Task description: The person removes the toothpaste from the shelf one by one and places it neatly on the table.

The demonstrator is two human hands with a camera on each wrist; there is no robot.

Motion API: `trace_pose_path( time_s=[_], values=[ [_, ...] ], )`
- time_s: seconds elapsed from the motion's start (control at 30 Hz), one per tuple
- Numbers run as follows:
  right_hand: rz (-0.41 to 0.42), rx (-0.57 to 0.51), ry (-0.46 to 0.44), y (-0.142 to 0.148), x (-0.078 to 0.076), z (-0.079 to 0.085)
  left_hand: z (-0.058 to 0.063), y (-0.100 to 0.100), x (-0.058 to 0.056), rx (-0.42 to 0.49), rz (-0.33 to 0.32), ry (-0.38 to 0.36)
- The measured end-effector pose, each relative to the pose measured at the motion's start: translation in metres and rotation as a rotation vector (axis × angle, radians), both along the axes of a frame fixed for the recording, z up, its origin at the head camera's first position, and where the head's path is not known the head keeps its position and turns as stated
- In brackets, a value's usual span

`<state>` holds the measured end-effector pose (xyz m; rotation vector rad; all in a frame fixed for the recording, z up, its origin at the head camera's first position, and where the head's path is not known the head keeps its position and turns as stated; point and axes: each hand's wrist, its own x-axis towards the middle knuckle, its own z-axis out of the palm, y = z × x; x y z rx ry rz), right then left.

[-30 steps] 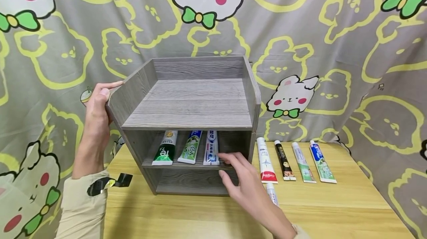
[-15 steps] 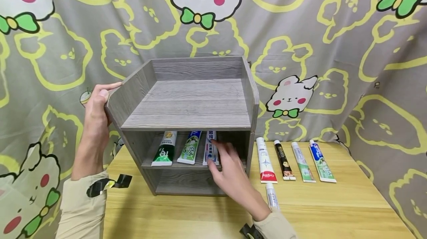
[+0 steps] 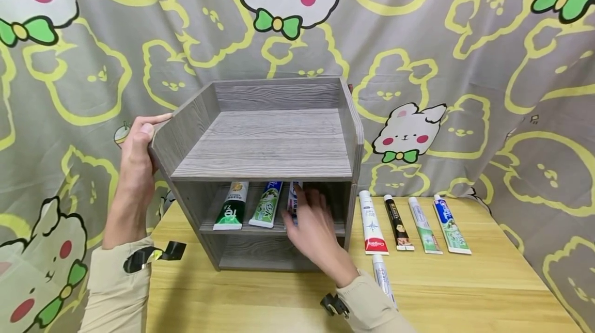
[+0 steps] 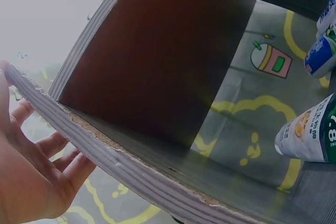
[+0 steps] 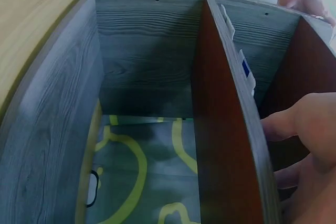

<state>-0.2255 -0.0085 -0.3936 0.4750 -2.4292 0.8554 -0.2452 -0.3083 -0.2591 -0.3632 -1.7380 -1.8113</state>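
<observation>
A grey wood-grain desktop shelf stands on the table. My left hand grips its left side panel, thumb at the front edge and fingers behind; the left wrist view shows those fingers outside the panel. Three toothpaste tubes lie in the middle compartment: a green and white one, a green and blue one and a blue and white one. My right hand reaches in and holds the blue and white tube, thumb at its left side, covering most of it.
Right of the shelf, a red and white tube, a black tube, a white and green tube and a blue and green tube lie in a row. A smaller tube lies nearer. A patterned curtain hangs behind.
My right hand has moved left and deeper into the middle compartment, from beside the blue and white toothpaste tube to over it. The left hand keeps its place on the shelf.
</observation>
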Motion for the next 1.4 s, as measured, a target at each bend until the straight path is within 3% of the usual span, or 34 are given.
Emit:
trace_pose_path(
  time_s=[0.4, 0.8, 1.1, 1.4],
  values=[
    [-0.073, 0.057, -0.065, -0.009, -0.013, 0.005, 0.003, 0.002, 0.001, 0.009, 0.002, 0.015],
    [-0.077, 0.027, 0.051, -0.008, -0.016, -0.001, 0.003, 0.003, 0.002, -0.001, 0.003, 0.018],
    [-0.05, -0.04, 0.017, -0.005, -0.013, -0.002, 0.002, 0.003, 0.0, -0.004, -0.003, -0.006],
    [0.068, -0.164, -0.045, 0.003, -0.008, 0.004, 0.001, 0.002, 0.0, 0.004, 0.005, 0.006]
  ],
)
